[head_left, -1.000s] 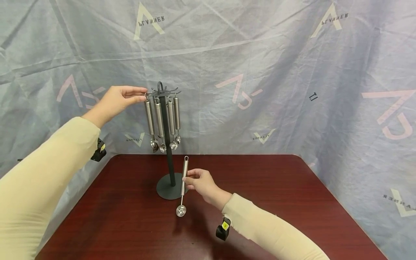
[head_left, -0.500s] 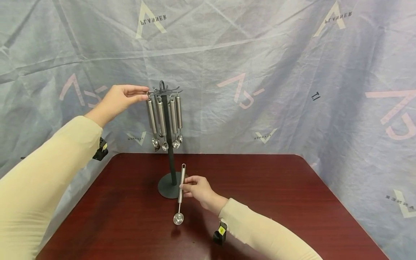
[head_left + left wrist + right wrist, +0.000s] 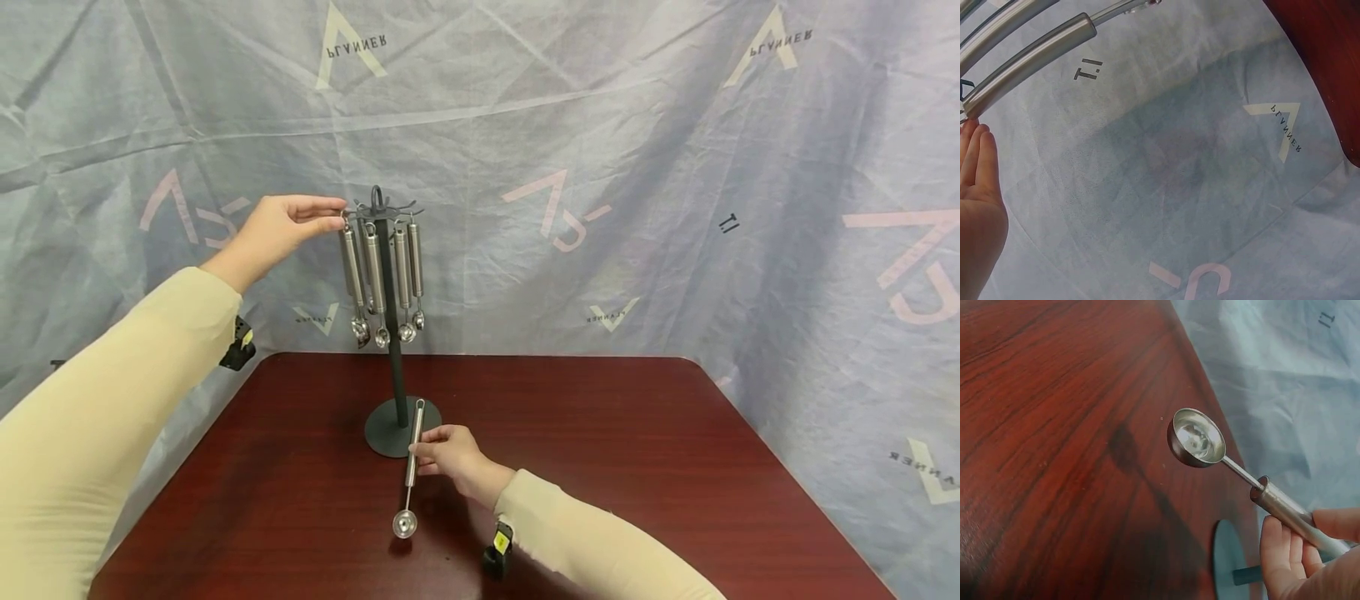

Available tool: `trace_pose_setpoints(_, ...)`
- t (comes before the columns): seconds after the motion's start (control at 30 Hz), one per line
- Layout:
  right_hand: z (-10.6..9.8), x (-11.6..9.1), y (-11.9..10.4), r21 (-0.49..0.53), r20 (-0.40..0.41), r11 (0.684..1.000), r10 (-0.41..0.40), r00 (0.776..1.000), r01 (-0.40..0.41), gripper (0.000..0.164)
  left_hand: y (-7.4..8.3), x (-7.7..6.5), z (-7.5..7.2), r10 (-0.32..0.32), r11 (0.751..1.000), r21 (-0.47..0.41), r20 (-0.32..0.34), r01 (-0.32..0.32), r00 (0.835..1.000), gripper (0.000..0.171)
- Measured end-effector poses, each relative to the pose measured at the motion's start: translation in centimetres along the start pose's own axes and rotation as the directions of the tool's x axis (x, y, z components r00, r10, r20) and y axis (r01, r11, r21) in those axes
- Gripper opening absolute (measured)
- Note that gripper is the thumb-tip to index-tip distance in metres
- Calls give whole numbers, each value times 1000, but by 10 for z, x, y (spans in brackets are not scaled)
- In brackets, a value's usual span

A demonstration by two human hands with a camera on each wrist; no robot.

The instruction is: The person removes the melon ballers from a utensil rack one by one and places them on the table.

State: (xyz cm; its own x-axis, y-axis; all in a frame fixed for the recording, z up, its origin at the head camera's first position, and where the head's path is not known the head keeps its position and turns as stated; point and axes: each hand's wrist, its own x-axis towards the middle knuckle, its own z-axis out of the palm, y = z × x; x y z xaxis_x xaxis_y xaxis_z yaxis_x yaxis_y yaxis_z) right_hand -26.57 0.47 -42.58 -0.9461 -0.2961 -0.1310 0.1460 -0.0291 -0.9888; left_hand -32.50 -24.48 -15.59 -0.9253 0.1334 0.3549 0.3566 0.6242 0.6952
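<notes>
My right hand [image 3: 453, 457] pinches the steel handle of a melon baller [image 3: 1197, 439] between thumb and fingers. Its round bowl points down towards me, a little above the table, with its shadow below. At the upper left, my left hand [image 3: 273, 233] pinches the end of a hook on a dark metal stand [image 3: 396, 358], right at the ring of the leftmost hanging scoop [image 3: 352, 267]. Several similar steel scoops hang from the stand's other hooks. In the left wrist view, straight fingers [image 3: 986, 159] meet the top of a hanging handle [image 3: 1035, 59]; the thumb is hidden there.
The stand's round base [image 3: 386, 437] rests on a dark red wooden table [image 3: 585, 433], close behind the held melon baller. A grey printed cloth [image 3: 480, 108] hangs behind the table and along its sides. Some hooks at the stand's upper right bear nothing.
My right hand has lowered the melon baller and brought it slightly left and nearer to me, in front of the stand's base. The left hand stays at the hook.
</notes>
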Motion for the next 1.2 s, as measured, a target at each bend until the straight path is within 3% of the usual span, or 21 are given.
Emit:
trace_pose_setpoints(0.5,7,1,25,-35,-29,995,94,995,-95,17,-3,0,3,21,1000,10,-43,-21,999,59)
trace_pose_setpoints(0.83,8,2,35,-33,-8,991,133,991,-133,19,-5,0,4,-1,1000,12,-27,1,1000,60)
trace_pose_setpoints(1.2,14,-1,41,-65,-40,983,171,985,-173,14,-5,-1,1,5,1000,8,1,-5,1000,62)
